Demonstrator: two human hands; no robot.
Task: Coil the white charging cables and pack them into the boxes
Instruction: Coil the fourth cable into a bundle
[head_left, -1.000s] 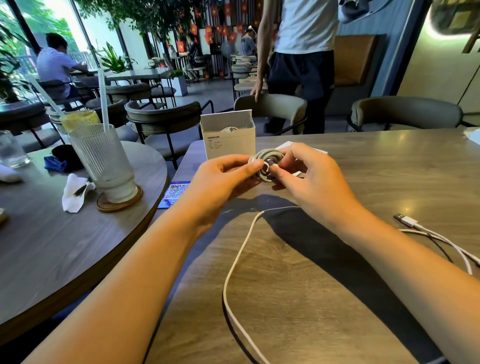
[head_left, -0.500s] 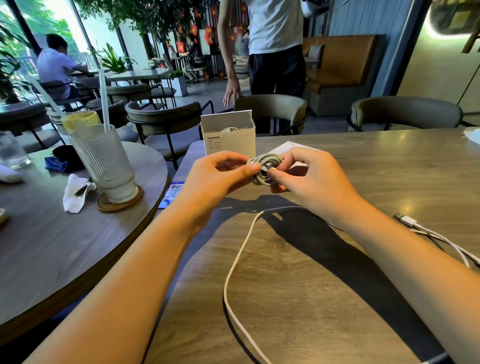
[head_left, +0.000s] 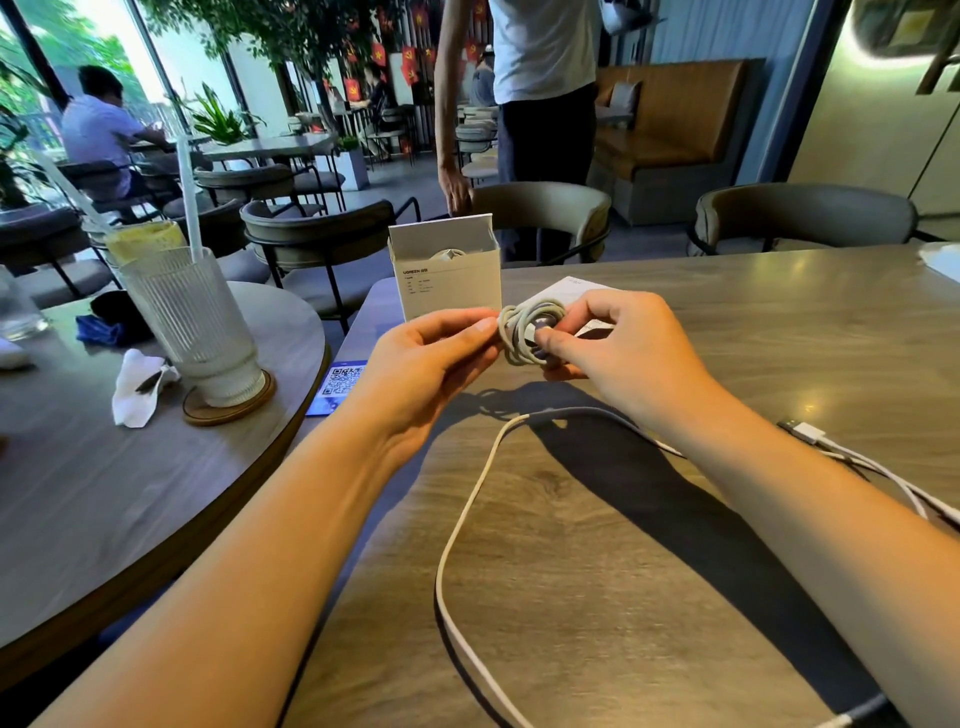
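A small coil of white cable (head_left: 525, 332) is held in the air between both hands, just above the wooden table (head_left: 597, 519). My left hand (head_left: 426, 358) pinches its left edge; my right hand (head_left: 613, 348) grips its right side, thumb pressed on the coil. Behind the coil stands an open white box (head_left: 447, 280) with another coiled cable showing inside. A second white box (head_left: 582, 296) lies flat behind my right hand, mostly hidden. A loose white cable (head_left: 467, 509) curves across the table below my arms. Another cable with a USB plug (head_left: 805, 431) lies at the right.
A round table on the left carries a ribbed glass with a straw (head_left: 192, 317) on a coaster, a crumpled napkin (head_left: 137, 387) and a blue cloth. A QR code card (head_left: 340, 384) sits at my table's left edge. Chairs and a standing person (head_left: 540, 104) are beyond.
The coil has been turned a little between my fingers and stays in both hands. The standing person behind the table has moved left, then shifted slightly.
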